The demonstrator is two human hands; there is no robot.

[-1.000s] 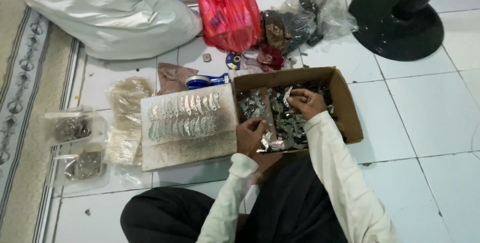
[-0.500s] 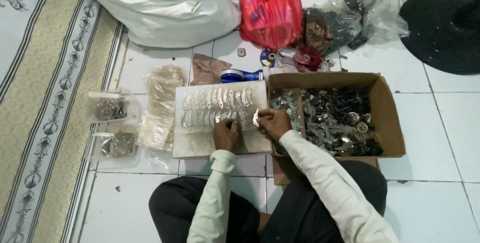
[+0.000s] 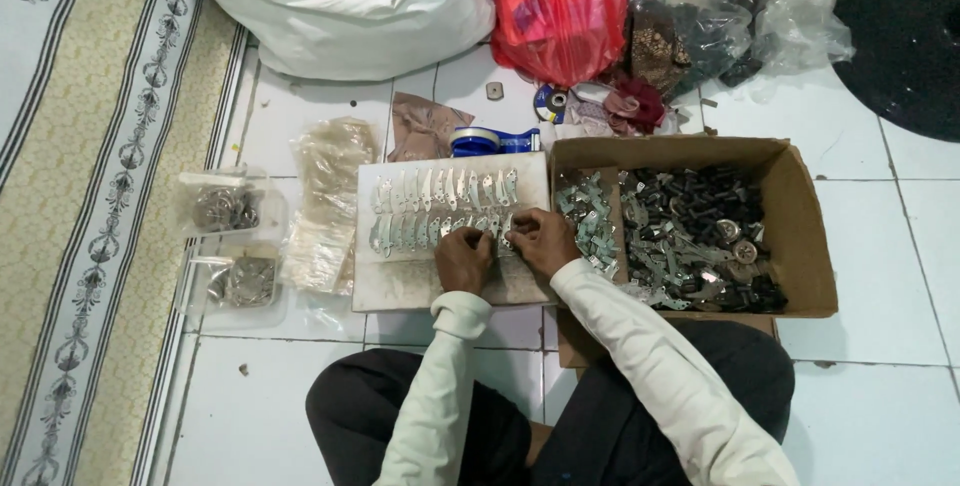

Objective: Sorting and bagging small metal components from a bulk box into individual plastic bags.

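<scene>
I see my right hand point(image 3: 540, 239) has left the cardboard box point(image 3: 800, 236) and now joins my left hand point(image 3: 463, 254), both pinching small metal pieces point(image 3: 440, 208) on the white board point(image 3: 400, 286).

Home floor used as a workspace: white tiled floor point(image 3: 880, 236); patterned carpet point(image 3: 70, 196); cardboard box point(image 3: 800, 246) of metal parts.

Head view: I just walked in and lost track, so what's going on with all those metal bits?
A person sits on the tiled floor, both hands on a white board. The left hand and right hand meet at the right end of the lower of two rows of metal pieces. A cardboard box of loose parts sits to the right, with plastic bags around.
</scene>
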